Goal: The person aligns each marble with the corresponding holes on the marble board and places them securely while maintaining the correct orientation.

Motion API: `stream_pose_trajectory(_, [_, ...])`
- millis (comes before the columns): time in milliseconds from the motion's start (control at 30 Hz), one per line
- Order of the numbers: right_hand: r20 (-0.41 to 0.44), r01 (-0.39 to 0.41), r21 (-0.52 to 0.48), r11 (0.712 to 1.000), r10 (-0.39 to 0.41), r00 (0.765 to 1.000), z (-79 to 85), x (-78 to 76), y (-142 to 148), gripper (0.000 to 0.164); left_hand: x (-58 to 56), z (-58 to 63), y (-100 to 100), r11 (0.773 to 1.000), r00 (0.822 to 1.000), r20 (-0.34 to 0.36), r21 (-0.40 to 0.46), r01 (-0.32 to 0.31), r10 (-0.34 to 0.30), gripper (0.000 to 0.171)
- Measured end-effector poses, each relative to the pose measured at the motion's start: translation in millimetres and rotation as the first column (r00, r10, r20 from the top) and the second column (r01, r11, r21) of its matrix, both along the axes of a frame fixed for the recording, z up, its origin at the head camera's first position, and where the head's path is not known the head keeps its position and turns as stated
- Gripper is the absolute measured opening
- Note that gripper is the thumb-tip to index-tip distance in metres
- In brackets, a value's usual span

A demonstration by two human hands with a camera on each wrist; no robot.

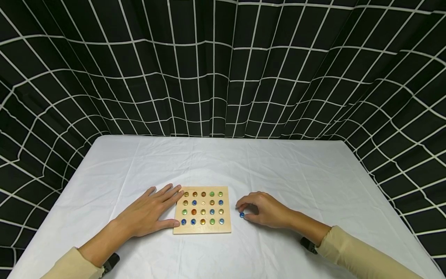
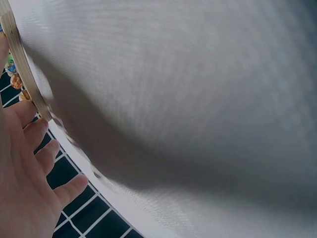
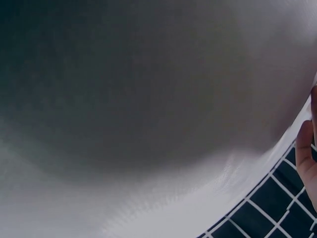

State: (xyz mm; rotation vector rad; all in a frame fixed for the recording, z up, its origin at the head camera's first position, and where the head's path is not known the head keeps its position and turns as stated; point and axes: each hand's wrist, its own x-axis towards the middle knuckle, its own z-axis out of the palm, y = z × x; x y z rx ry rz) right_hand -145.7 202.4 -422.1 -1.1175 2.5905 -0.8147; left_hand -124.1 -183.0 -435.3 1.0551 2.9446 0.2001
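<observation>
A flat wooden board (image 1: 177,229) lies on the white cloth, set with rows of glass marbles in blue, green, amber and orange. One hollow (image 1: 203,203) in its second row from the back holds no marble. My left hand (image 1: 148,211) spreads over the board's left side, with fingertips at the far corner and the thumb on the near corner. Right of the board, my right hand (image 1: 266,210) pinches a blue marble (image 1: 242,214) between thumb and fingertip, low over the cloth. In the right wrist view only part of that hand (image 3: 308,158) shows, without the marble.
White cloth (image 1: 278,166) covers the table, with light creases. A black curtain (image 1: 223,69) with a white grid hangs behind and along both sides. Dark wrist devices sit at the left cuff (image 1: 110,263) and right cuff (image 1: 308,245).
</observation>
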Motion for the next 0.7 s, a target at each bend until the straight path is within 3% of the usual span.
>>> stream_pose_trajectory(467, [-0.047,0.003,-0.005,1.0,-0.003,0.999,3.7,-2.1,-8,0.029,1.3,-1.9,0,1.0,1.0,-0.024,0.03,0.003,-0.003,0.083])
stream_pose_trajectory(700, [-0.077,-0.005,-0.044,0.999,0.001,0.997,6.4,-4.9,-20,0.032,0.6,-2.5,-1,1.0,1.0,0.006,0.017,-0.011,0.011,0.084])
